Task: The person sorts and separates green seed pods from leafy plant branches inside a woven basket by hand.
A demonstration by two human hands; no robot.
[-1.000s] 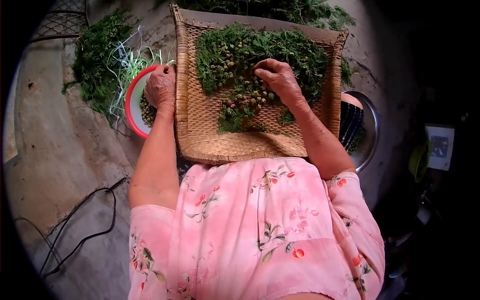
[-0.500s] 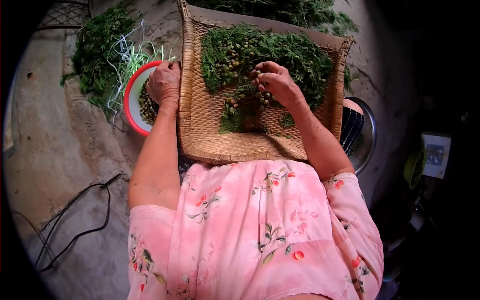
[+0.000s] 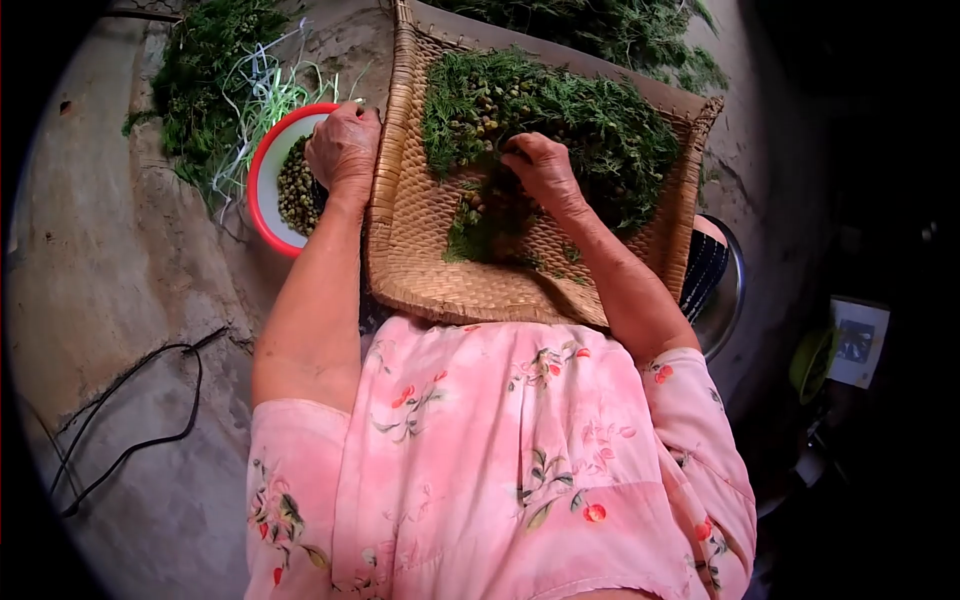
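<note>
My right hand (image 3: 545, 170) is over the sprigs in the woven basket (image 3: 415, 225), its fingers curled together and pointing down. What its fingertips hold is in shadow. Feathery green conifer sprigs (image 3: 610, 130) fill the far part of the basket, with small round green-brown cones (image 3: 488, 125) among them. My left hand (image 3: 343, 150) is closed between the basket's left wall and a red-rimmed white bowl (image 3: 262, 185), covering the bowl's right side. Its fingertips are hidden, so I cannot see what they grip. Many small round cones (image 3: 297, 190) lie in the bowl.
Cut greenery (image 3: 215, 95) and pale plastic strips (image 3: 262, 90) lie beyond the bowl. More branches (image 3: 620, 40) are behind the basket. A black cable (image 3: 185, 435) loops over the floor at left. A metal basin (image 3: 725, 300) stands partly hidden at right.
My right hand has turned downward into the sprigs; the small cones visible at its fingertips before no longer show. The basket and bowl sit slightly differently in view. My left hand keeps its place beside the bowl.
</note>
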